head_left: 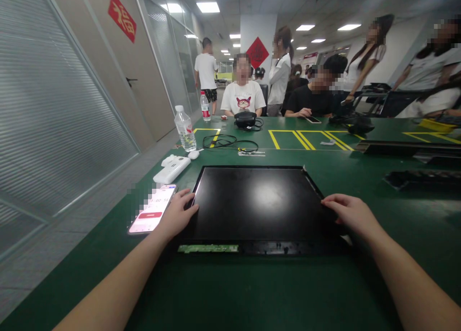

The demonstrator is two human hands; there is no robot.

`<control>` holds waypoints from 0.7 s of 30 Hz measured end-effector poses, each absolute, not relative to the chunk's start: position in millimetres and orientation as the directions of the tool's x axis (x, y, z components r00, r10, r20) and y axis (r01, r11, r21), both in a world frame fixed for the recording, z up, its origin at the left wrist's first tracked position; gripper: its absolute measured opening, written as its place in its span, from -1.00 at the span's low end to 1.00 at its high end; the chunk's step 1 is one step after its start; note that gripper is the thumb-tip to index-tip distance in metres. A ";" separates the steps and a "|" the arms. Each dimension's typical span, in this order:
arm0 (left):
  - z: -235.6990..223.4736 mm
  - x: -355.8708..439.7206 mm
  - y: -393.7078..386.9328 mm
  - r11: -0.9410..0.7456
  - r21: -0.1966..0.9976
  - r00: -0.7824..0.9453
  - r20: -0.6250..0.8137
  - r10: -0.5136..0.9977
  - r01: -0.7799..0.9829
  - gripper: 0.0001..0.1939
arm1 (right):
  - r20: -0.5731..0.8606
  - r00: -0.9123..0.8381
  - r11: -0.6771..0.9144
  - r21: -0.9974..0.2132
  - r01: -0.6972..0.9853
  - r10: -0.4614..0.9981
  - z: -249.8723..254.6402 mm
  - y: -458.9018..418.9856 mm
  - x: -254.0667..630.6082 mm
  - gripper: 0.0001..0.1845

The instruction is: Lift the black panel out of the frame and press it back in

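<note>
A black display panel (237, 201), its glossy screen reflecting a bright spot, lies flat on the green table. Along its near edge runs a strip with a green circuit board (208, 249) at the left. My left hand (180, 212) grips the panel's left edge, with the thumb and fingers around the frame. On the opposite side, my right hand (352, 214) pinches the right edge between thumb and fingers; some of its fingertips are hidden beneath. A lit phone (153, 210) lies just left of my left hand.
Beyond the phone are a white power bank (172, 170), a water bottle (185, 129) and a black cable (219, 141). Long dark frame parts (399, 148) lie at right. Several people sit or stand past the table (252, 292). A glass wall (54, 105) stands at left.
</note>
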State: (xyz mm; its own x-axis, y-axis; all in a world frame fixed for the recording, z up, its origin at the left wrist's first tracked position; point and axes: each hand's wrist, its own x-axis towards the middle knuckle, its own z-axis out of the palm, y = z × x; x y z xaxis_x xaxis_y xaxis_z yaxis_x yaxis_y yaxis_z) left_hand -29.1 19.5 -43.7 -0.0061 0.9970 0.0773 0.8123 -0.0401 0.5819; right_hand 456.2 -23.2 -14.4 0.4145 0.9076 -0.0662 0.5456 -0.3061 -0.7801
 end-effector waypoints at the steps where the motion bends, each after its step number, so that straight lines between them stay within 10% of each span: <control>1: -43.8 -29.4 19.6 -0.039 0.586 -0.008 0.077 0.997 0.809 -0.44 | -0.065 0.411 -0.302 -0.783 0.544 0.909 -14.8 -23.2 456.6 -0.70; 21: -44.3 -28.2 19.3 -0.062 0.659 -0.015 0.111 0.994 0.750 -0.51 | -0.062 0.410 -0.302 -0.776 0.554 0.910 -17.7 -22.1 462.5 -0.59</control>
State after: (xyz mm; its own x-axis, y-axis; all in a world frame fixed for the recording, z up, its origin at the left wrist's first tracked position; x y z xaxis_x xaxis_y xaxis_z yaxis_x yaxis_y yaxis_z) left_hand -28.2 19.3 -44.3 -0.0152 0.9937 0.1108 0.7499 -0.0620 0.6586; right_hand 462.5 -22.1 -17.7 0.4097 0.9101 -0.0617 0.5539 -0.3019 -0.7759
